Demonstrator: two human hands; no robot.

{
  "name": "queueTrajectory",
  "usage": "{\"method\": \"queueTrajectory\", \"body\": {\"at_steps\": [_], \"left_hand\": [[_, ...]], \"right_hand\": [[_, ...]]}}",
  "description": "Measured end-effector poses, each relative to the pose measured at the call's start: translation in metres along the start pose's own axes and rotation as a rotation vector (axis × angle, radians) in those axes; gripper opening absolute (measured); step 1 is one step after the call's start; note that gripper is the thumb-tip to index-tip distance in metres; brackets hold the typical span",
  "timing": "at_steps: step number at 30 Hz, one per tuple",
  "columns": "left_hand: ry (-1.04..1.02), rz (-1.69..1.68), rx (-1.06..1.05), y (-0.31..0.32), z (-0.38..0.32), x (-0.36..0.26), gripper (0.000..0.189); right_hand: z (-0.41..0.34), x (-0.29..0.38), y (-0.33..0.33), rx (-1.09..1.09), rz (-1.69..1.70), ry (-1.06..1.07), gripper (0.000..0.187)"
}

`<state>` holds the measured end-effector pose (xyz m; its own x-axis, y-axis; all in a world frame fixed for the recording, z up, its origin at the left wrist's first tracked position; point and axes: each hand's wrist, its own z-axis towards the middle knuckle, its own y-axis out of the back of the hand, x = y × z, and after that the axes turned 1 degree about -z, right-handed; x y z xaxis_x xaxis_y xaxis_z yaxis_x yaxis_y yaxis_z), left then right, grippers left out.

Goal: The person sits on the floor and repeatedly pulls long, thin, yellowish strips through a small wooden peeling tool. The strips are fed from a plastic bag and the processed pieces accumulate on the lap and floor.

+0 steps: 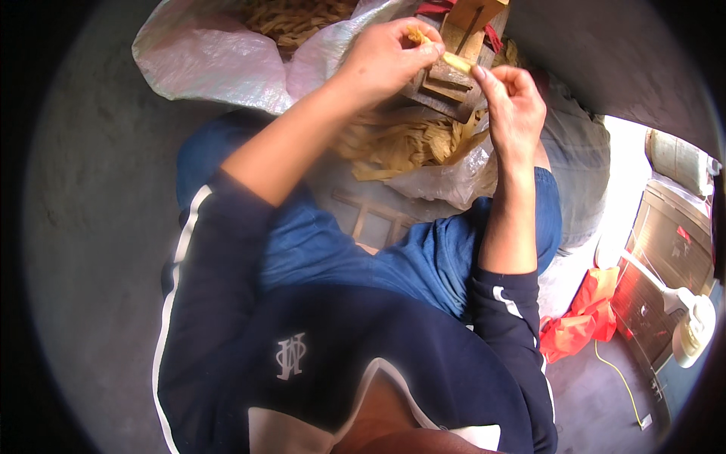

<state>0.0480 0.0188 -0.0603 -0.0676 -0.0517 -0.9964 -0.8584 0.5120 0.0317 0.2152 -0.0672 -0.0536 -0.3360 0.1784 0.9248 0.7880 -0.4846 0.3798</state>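
A pale yellow twisted strip (457, 62), apparently dried corn husk, is stretched between my two hands. My left hand (388, 57) pinches it near its crumpled, frayed end, which pokes up between thumb and fingers. At the other end, the thumb and fingers of my right hand (515, 105) grip the strip. Directly below it stands a wooden block fixture (448, 85) with an upright piece and stepped slats. A heap of loose husk strips (420, 142) lies nearer my lap, partly on clear plastic sheeting (437, 184).
A whitish plastic sack (210, 57) at the upper left holds more husk strips (300, 25). Beneath, between my knees, is a wooden frame (377, 218). Over to the right are a red plastic bag (581, 323), a white appliance on an arm (695, 329) and a yellow cable (621, 374).
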Motion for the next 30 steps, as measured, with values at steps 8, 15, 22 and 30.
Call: {"method": "queueTrajectory", "body": {"at_steps": [8, 15, 22, 30], "left_hand": [[-0.004, 0.315, -0.131, 0.007, 0.019, 0.01, 0.021], [-0.083, -0.111, -0.109, 0.005, -0.007, -0.041, 0.026], [-0.083, 0.039, 0.031, 0.009, -0.033, -0.07, 0.022], [0.405, -0.11, 0.407, -0.004, -0.056, -0.013, 0.033]], "right_hand": [[0.026, -0.033, -0.001, -0.113, 0.183, 0.112, 0.025], [-0.02, 0.103, 0.039, 0.08, 1.139, 0.349, 0.03], [-0.024, 0.054, -0.002, 0.019, 0.202, 0.424, 0.013], [-0.044, 0.03, 0.001, 0.595, 0.456, 0.04, 0.009]]}}
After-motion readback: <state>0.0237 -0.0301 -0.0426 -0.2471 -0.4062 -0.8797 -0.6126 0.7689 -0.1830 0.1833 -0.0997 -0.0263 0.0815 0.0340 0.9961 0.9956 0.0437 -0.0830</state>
